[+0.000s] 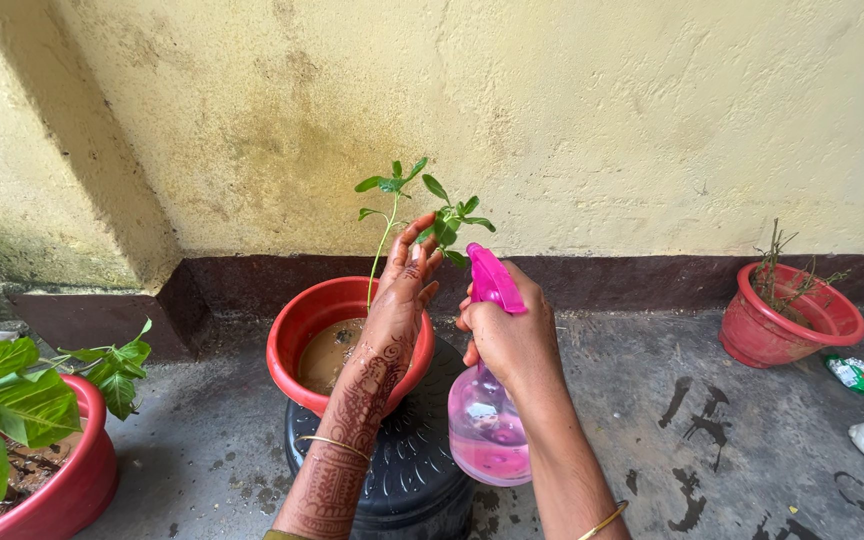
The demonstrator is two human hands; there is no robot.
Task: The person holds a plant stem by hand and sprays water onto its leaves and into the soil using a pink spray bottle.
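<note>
— So where's the spray aimed?
— Right hand grips the pink spray bottle, nozzle just beside the seedling in the red pot. Left hand, fingers open, cups the leaves.
— Any advice?
— Best to mist lightly and support the thin stem.

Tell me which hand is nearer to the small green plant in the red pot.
Left. The left hand reaches up with its fingers among the small green plant leaves. The right hand sits lower right, gripping the pink spray bottle.
</note>
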